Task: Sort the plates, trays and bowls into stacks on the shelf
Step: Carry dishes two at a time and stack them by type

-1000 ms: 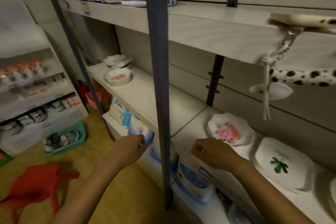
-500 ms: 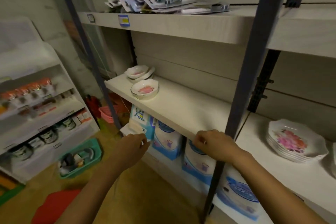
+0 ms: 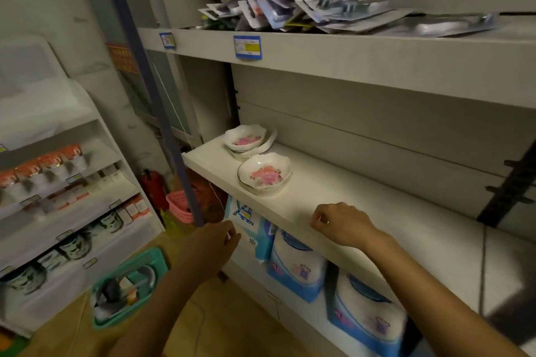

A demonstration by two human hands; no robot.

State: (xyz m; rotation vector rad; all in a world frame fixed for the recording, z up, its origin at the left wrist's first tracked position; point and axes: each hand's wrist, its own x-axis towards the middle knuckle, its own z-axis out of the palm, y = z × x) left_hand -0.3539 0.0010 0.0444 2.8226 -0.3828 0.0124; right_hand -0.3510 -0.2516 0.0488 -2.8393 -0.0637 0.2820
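Observation:
A white bowl with a pink flower (image 3: 264,173) stands alone on the middle shelf (image 3: 333,197), near its left end. Just behind it, two similar flowered bowls (image 3: 246,140) sit nested and tilted against each other. My right hand (image 3: 342,223) hovers over the shelf's front edge, fingers curled, holding nothing, a short way right of the single bowl. My left hand (image 3: 211,243) is lower, in front of the shelf edge and below the bowls, fingers loosely curled and empty.
A blue upright post (image 3: 162,124) stands left of the shelf. Blue-and-white packs (image 3: 293,264) fill the shelf below. Carded packets (image 3: 304,6) lie heaped on the top shelf. A white rack of goods (image 3: 58,197), a teal basket (image 3: 127,284) and a pink basket (image 3: 179,206) are at the left.
The view has swung left: the plate stacks at the right have left the frame and the flowered bowls are now near the centre. Both hands stay curled and empty.

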